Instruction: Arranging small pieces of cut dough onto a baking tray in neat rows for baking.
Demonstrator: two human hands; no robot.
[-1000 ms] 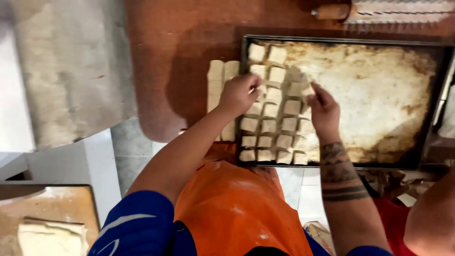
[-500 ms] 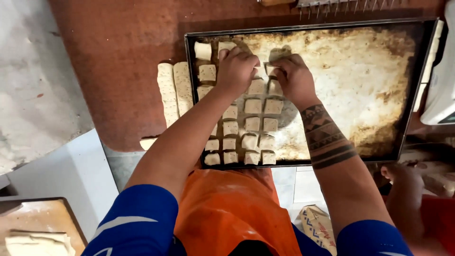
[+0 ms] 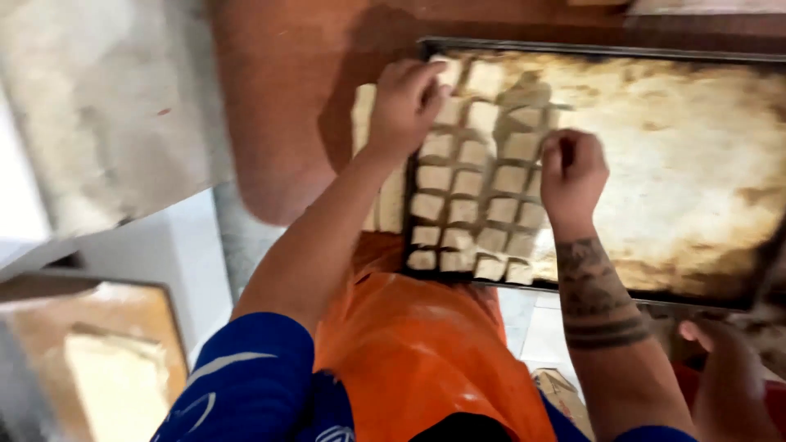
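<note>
Pale dough squares (image 3: 479, 196) lie in tight rows at the left end of a scorched metal baking tray (image 3: 696, 188), packed close apparently to save room. Head view: the left hand (image 3: 405, 102) rests curled on the top-left squares, the right hand (image 3: 573, 168) is closed, seemingly pinching one. More dough strips (image 3: 385, 196) wait on the reddish table (image 3: 278, 98); another person's hand (image 3: 725, 385) intrudes lower right.

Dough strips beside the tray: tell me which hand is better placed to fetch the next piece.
Probably the left. The left hand rests at the baking tray's left edge, right next to the dough strips lying on the red-brown table. The right hand sits farther in, over the rows of dough squares.
</note>
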